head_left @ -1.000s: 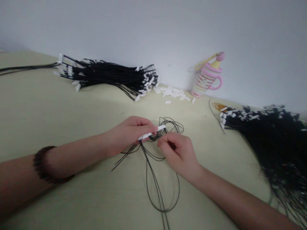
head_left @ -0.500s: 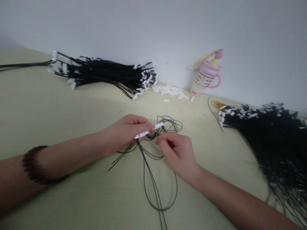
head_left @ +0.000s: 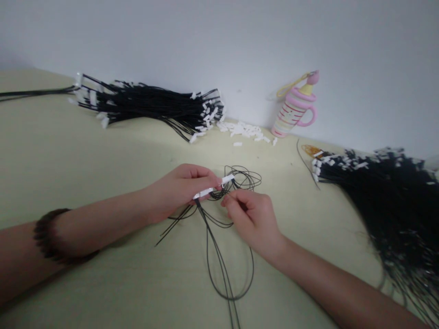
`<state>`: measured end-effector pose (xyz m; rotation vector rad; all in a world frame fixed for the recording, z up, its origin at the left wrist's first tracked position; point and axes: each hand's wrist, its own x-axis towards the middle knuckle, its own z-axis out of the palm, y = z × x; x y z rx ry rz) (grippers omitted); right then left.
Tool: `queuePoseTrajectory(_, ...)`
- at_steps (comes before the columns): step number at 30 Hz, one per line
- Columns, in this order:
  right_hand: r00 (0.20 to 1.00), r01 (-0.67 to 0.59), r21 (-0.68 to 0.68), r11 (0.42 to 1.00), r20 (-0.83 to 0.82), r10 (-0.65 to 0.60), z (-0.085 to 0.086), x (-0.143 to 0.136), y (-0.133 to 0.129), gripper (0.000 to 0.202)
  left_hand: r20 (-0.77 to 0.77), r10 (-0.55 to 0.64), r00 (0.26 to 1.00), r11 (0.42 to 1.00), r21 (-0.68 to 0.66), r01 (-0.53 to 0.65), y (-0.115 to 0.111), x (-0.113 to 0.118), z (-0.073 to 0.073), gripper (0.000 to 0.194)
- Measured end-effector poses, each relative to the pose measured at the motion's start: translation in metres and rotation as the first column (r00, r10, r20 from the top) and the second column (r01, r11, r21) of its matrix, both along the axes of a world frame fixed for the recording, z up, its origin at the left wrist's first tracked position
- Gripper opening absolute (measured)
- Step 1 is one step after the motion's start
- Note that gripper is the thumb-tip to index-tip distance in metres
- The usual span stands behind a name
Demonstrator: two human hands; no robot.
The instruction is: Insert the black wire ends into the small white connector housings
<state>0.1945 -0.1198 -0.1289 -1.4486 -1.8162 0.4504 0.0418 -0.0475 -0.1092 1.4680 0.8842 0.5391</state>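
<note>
My left hand (head_left: 192,186) is closed on white plastic connectors (head_left: 206,192) with thin black wires running out of them. Another white connector (head_left: 228,179) shows just past the thumb tip. My right hand (head_left: 253,214) pinches a thin black wire (head_left: 227,193) close to the left fingertips; a small shiny tip shows between the hands. Below, black wires (head_left: 219,260) hang in a large loop toward the front edge of the view. Behind the hands lies a tangle of wire loops (head_left: 248,176). Loose wire ends (head_left: 168,230) stick out under my left hand.
A bundle of black wires with white connectors (head_left: 147,103) lies along the wall. Beside it is a scatter of loose white connectors (head_left: 245,130). A pink striped toy cup (head_left: 290,114) leans on the wall. A large wire bundle (head_left: 387,196) fills the right side.
Both hands stay in nearly the same place. My right fingertips have shifted very slightly left, and a small shiny tip now shows by the left thumb.
</note>
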Motion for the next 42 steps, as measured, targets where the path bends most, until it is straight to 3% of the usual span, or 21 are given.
queuePoseTrajectory(27, 1.000, -0.011, -0.018, 1.000, 0.012, 0.011, 0.0009, 0.0001, -0.0011, 0.023, -0.066, -0.016, 0.998, 0.995, 0.102, 0.023, -0.0020, 0.0012, -0.0013, 0.025)
queuePoseTrajectory(36, 0.997, -0.039, 0.048, 0.998, 0.063, 0.036, 0.0015, 0.0000, -0.0027, 0.022, -0.111, -0.011, 0.994, 0.984, 0.175, 0.030, -0.0081, 0.0034, -0.0003, 0.025)
queuePoseTrajectory(42, 0.996, -0.044, 0.078, 0.996, 0.080, 0.037, 0.0006, 0.0007, -0.0029, 0.021, -0.095, -0.047, 0.994, 0.986, 0.155, 0.062, -0.0093, 0.0037, -0.0004, 0.024)
